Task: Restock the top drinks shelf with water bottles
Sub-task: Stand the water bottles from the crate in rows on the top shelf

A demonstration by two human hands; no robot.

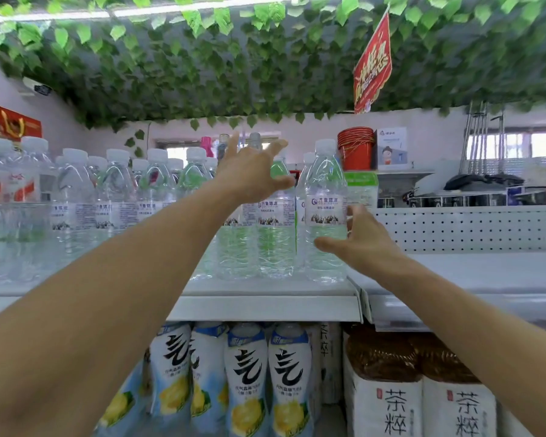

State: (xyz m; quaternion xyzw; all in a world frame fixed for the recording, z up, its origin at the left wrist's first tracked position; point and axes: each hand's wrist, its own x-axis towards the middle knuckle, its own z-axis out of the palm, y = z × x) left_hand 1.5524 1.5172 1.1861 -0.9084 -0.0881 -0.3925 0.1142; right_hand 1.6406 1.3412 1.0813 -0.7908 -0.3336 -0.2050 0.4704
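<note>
Clear water bottles with white caps stand in rows on the top shelf (265, 302). The rightmost water bottle (326, 212) stands upright at the shelf's right end. My right hand (363, 239) is beside it with fingers spread; thumb and fingertips touch or nearly touch its lower right side. My left hand (252, 171) reaches up with fingers spread over the bottles (276, 225) just left of it, hiding their tops. Neither hand visibly grips a bottle.
More water bottles (117, 190) fill the shelf to the left. Lemon drink bottles (249, 380) and tea packs (388, 389) sit on the shelf below. A red bucket (356, 149), a hanging red sign (372, 67) and leafy vines are above.
</note>
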